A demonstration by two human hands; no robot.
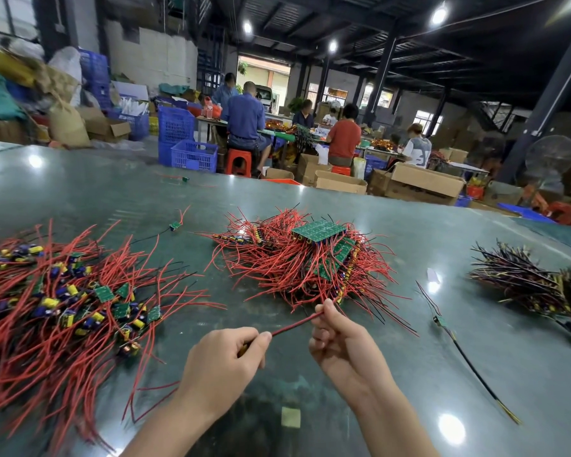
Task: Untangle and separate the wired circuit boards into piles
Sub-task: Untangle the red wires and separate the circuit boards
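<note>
- Head view: both hands work over a dark green glossy counter that reflects the ceiling lamps.
- The left hand has its fingers curled, thumb and forefinger pinching the near end of a red wire.
- The right hand pinches the same wire farther along, between thumb and raised forefinger; its other fingers are loosely curled.
- The wire runs taut between the two hands and leads up into the tangled heap at the middle of the counter, just beyond the right hand's fingertips.
- That heap is a knot of red and some black wires with green circuit boards; a green panel of boards lies tilted on top of it.
- To the left lies a wide sorted pile of separate small boards with yellow and blue capacitors, their red wires fanned out.
- At the far right lies a pile of dark-wired boards, well apart from the middle heap.
- A single board with a long black lead lies between the middle heap and the dark pile.
- Another lone small board sits beyond the left pile.
- A small pale square of paper lies on the counter between the forearms.
- Behind the counter, people sit at tables among blue crates and cardboard boxes.
</note>
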